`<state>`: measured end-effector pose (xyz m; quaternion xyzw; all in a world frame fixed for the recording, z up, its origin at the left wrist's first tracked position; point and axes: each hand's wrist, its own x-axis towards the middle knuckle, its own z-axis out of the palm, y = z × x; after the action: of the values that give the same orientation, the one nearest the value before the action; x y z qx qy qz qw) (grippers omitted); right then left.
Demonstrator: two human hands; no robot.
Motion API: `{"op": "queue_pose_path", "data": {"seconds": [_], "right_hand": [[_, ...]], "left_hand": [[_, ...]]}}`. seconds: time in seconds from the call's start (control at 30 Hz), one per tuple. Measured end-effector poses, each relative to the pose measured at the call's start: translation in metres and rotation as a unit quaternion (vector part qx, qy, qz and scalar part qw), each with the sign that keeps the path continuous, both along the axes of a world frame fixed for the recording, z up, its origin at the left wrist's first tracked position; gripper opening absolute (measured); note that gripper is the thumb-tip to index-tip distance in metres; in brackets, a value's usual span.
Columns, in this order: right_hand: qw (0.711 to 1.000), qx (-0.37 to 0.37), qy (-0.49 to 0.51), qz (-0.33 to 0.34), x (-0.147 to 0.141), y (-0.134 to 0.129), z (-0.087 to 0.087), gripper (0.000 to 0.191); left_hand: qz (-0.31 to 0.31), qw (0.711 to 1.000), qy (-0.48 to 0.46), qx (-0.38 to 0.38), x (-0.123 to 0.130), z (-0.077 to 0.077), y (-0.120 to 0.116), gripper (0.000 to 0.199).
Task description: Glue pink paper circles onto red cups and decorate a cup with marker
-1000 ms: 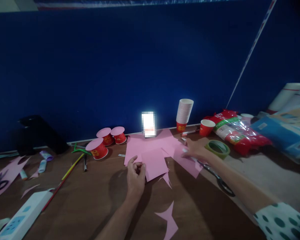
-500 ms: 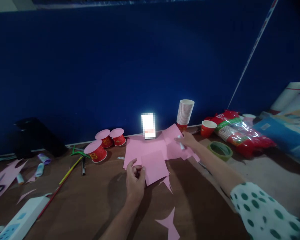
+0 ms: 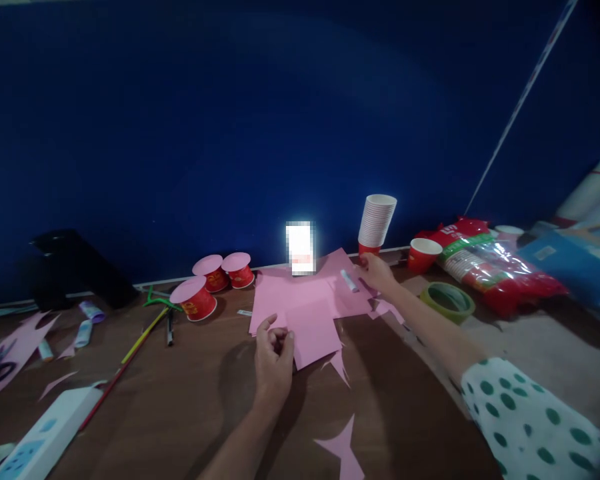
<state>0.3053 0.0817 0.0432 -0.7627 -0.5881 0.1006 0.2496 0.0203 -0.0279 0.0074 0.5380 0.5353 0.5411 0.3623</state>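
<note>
While the left hand (image 3: pixel 275 357) sits low in the middle of the table (image 3: pixel 155 413), its thumb is right up against the left edge of a small pink sheet (image 3: pixel 314 337). Fingers are loosely curled, the index a bit away from the thumb, and honestly I can't tell if anything's pinching the paper or just touching it. That small sheet overlaps the front of a spread of bigger pink paper (image 3: pixel 270 293), with a pointy offcut (image 3: pixel 338 367) just by its lower right corner.

Over on the other side, the right hand (image 3: pixel 376 273) is at the right edge of another pink piece (image 3: pixel 355 301) that lies on the spread. Fingertips are bunched up there, but can't tell whether they're clamped on it. A white tube (image 3: pixel 349 281) lies on that piece, just left of the fingers, not in them.

Right behind that hand there's a tall, leaning stack of paper cups (image 3: pixel 377 223). A single red cup (image 3: pixel 425 257) stands further right, with a greenish tape roll (image 3: pixel 437 311) near the forearm. Off to the left, three red cups (image 3: pixel 196 307) wear pink discs on top. Another bigger scrap (image 3: pixel 347 450) lies at the bottom of the view.
</note>
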Motion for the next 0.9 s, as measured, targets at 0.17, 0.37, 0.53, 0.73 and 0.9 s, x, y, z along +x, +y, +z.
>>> {"op": "queue_pose_path", "data": {"seconds": [0.17,0.37,0.53,0.73,0.9], "right_hand": [[0.997,-0.012,-0.05,0.065,0.015,-0.04,0.012,0.024],[0.983,-0.094,-0.138,0.08,0.019,-0.084,0.022,0.03],[0.973,-0.152,-0.146,0.093,0.004,-0.09,0.019,0.025],[0.976,-0.136,-0.121,0.123,-0.008,-0.095,0.02,0.022],[0.972,-0.059,-0.072,0.213,-0.042,-0.113,0.017,0.018]], "left_hand": [[-0.005,1.0,0.0,0.004,0.0,0.001,0.0,0.048],[0.002,1.0,-0.001,0.02,0.0,0.0,0.0,0.047],[0.042,0.998,-0.047,0.018,-0.002,0.0,0.002,0.049],[0.109,0.987,-0.111,0.031,-0.011,-0.003,0.015,0.049],[0.142,0.974,-0.177,0.018,-0.016,-0.002,0.025,0.043]]}}
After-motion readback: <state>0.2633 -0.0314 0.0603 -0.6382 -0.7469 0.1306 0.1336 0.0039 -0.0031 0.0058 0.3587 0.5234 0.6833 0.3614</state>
